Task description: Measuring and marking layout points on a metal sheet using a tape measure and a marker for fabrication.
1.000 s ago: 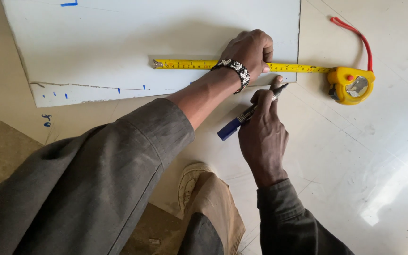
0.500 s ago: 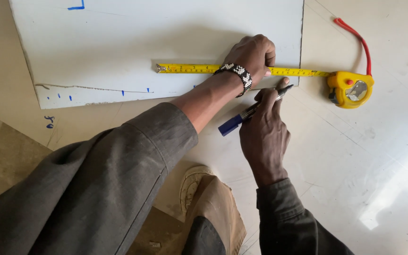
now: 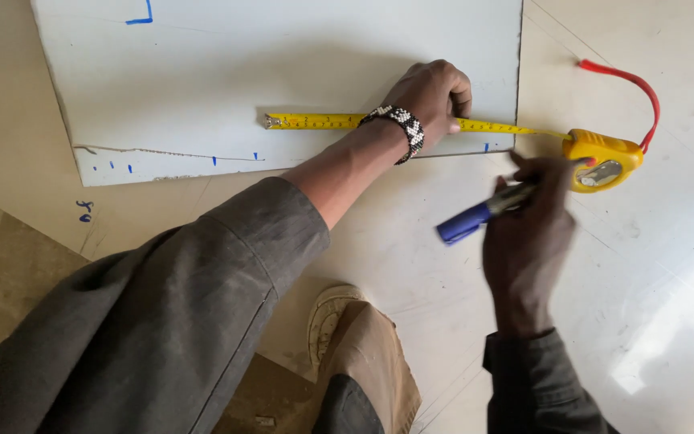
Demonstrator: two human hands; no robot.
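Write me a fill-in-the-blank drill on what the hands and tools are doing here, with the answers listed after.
1. The left hand presses the yellow ____ flat on the white board.
2. The right hand holds a ____ marker near the board's lower right corner.
3. The tape case lies off the board on the floor, with a ____ strap looped from it.
4. A beaded ____ circles the left wrist.

Answers: tape; blue; red; bracelet

Grey sleeves, beaded bracelet (image 3: 399, 128), tan trousers (image 3: 367, 362)
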